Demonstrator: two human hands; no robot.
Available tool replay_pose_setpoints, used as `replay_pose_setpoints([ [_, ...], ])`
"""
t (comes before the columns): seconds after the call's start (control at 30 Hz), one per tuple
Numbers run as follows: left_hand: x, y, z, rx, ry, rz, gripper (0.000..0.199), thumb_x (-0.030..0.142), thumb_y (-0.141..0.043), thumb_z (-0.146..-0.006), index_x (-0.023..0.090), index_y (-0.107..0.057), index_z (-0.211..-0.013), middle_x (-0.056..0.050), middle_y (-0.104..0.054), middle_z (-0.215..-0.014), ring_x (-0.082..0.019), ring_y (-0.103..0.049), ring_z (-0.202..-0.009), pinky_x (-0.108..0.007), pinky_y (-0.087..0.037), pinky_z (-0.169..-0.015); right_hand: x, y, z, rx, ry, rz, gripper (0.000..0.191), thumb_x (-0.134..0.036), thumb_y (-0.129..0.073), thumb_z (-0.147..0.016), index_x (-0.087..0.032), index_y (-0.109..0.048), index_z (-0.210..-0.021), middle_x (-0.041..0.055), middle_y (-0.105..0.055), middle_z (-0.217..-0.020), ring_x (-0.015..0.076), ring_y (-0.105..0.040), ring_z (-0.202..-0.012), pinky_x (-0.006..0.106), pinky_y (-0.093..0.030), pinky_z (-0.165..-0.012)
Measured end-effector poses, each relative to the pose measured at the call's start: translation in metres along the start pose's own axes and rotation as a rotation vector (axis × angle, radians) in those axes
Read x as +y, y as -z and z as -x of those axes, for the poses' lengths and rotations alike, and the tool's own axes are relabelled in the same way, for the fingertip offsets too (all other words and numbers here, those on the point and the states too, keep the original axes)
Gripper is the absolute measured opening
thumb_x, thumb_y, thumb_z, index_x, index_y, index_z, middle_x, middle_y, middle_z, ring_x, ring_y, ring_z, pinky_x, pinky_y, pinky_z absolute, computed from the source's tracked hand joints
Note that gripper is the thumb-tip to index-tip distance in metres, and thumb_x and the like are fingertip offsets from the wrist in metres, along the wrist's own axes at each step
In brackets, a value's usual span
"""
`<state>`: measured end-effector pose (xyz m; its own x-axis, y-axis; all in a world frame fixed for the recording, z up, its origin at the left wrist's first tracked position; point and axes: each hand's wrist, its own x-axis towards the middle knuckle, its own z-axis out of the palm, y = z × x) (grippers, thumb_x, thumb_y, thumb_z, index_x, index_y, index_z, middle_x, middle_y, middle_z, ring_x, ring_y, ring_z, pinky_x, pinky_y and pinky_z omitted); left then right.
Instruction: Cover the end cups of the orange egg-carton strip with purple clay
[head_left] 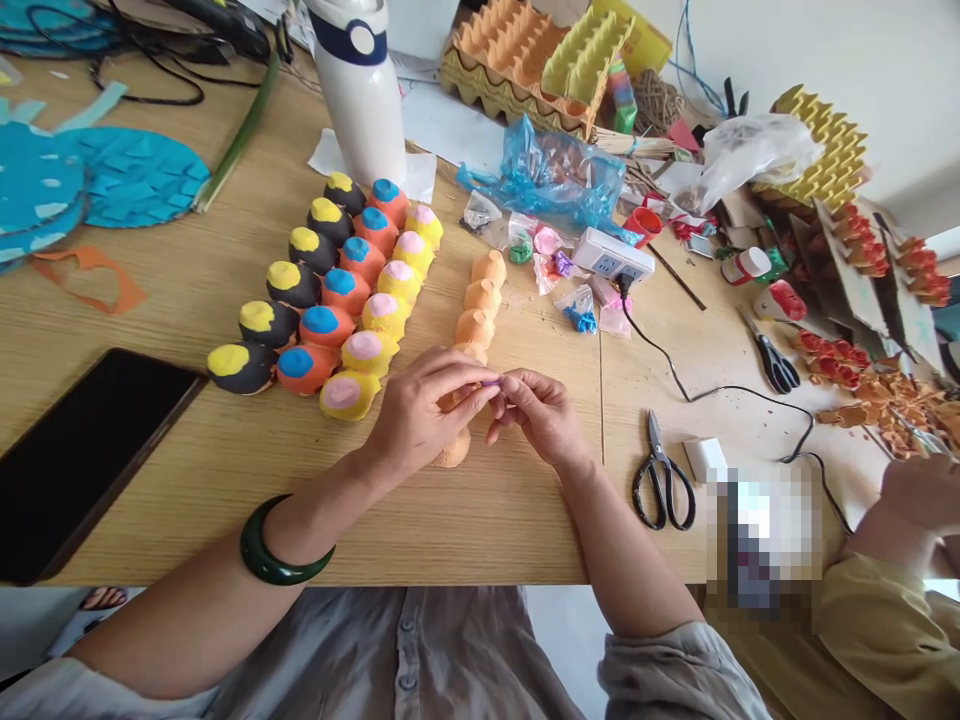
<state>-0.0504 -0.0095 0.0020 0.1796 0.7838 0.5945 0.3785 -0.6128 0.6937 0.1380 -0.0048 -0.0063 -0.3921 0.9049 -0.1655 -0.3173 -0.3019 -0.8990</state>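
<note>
A small bit of purple clay [490, 382] is pinched between the fingertips of my left hand [427, 405] and my right hand [536, 408], which meet over the table. Below them runs a row of plain orange egg-carton cups [480, 297], partly hidden by my fingers. To the left stand rows of painted cups: black ones with yellow tops [291, 284], orange ones with blue tops [326, 325] and yellow ones with pink tops [384, 315].
Bags of coloured clay [577, 308] lie near a white power strip [613, 255]. Scissors [660, 478] rest at right, a phone [90, 450] at left. A white vase [364, 100] stands behind. Another person's hand [921, 495] is at far right.
</note>
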Motion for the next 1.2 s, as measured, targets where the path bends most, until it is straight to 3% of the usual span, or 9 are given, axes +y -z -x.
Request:
replay_pose_setpoints([
  [0.1,-0.0024,0.0015,0.001,-0.038,0.01,0.019,0.022,0.018,-0.077,-0.098,0.021,-0.079,-0.119,-0.005,-0.082,-0.111,-0.017,-0.076,-0.099,-0.029,-0.061,-0.09,0.0008,0.0,0.0008,0.009,0.0,0.011,0.036,-0.051,-0.085,-0.09,-0.017,-0.078,-0.084,-0.003,-0.068,-0.069,0.0082,-0.061,-0.054,0.024,-0.067,-0.055],
  [0.27,-0.0026,0.0037,0.0023,-0.014,-0.045,-0.014,0.011,0.013,-0.073,-0.1,0.021,-0.079,-0.105,-0.003,-0.082,-0.101,-0.016,-0.076,-0.094,-0.028,-0.06,-0.089,-0.0032,-0.0016,0.0032,-0.004,-0.005,0.018,0.038,-0.052,-0.083,-0.092,-0.017,-0.076,-0.08,-0.0023,-0.068,-0.071,0.009,-0.062,-0.056,0.026,-0.069,-0.056],
  [0.53,-0.0019,0.0025,0.0009,-0.015,-0.055,-0.061,0.018,0.02,-0.077,-0.099,0.022,-0.078,-0.117,-0.005,-0.082,-0.112,-0.019,-0.076,-0.105,-0.033,-0.06,-0.095,-0.005,-0.0029,0.0033,0.046,-0.051,0.031,0.04,-0.056,-0.086,-0.089,-0.017,-0.076,-0.088,-0.0036,-0.072,-0.068,0.0082,-0.064,-0.049,0.023,-0.065,-0.054],
  [0.7,-0.0019,0.0036,0.0006,-0.015,-0.075,-0.081,0.006,0.017,-0.076,-0.099,0.021,-0.078,-0.104,-0.002,-0.082,-0.098,-0.017,-0.075,-0.091,-0.031,-0.059,-0.087,-0.0052,-0.0032,0.004,0.04,-0.035,0.063,0.039,-0.054,-0.085,-0.09,-0.018,-0.073,-0.082,-0.0028,-0.073,-0.069,0.0096,-0.069,-0.05,0.022,-0.062,-0.052],
  [0.97,-0.0028,0.0033,0.0012,-0.026,-0.111,-0.118,0.003,0.023,-0.077,-0.1,0.02,-0.078,-0.101,-0.003,-0.082,-0.095,-0.017,-0.076,-0.087,-0.03,-0.059,-0.083,-0.0071,-0.0033,0.0052,0.011,-0.024,0.112,0.037,-0.05,-0.082,-0.095,-0.017,-0.074,-0.081,-0.0019,-0.074,-0.068,0.0088,-0.069,-0.051,0.019,-0.055,-0.049],
  [1.1,-0.0006,0.0054,0.0008,0.002,-0.061,-0.098,0.008,0.023,-0.073,-0.102,0.024,-0.081,-0.102,-0.002,-0.084,-0.096,-0.016,-0.078,-0.088,-0.029,-0.061,-0.085,-0.0064,0.0013,0.0024,0.059,0.023,0.144,0.036,-0.052,-0.083,-0.092,-0.019,-0.075,-0.082,-0.0024,-0.073,-0.067,0.0093,-0.067,-0.051,0.021,-0.056,-0.049],
  [1.2,0.0019,0.0079,-0.0005,0.069,0.073,-0.022,0.01,0.026,-0.072,-0.103,0.025,-0.082,-0.103,-0.001,-0.087,-0.1,-0.017,-0.081,-0.091,-0.031,-0.064,-0.087,-0.0057,0.0058,-0.0028,0.176,0.052,0.099,0.038,-0.055,-0.09,-0.082,-0.02,-0.076,-0.086,-0.0031,-0.072,-0.07,0.0095,-0.064,-0.055,0.024,-0.062,-0.054],
])
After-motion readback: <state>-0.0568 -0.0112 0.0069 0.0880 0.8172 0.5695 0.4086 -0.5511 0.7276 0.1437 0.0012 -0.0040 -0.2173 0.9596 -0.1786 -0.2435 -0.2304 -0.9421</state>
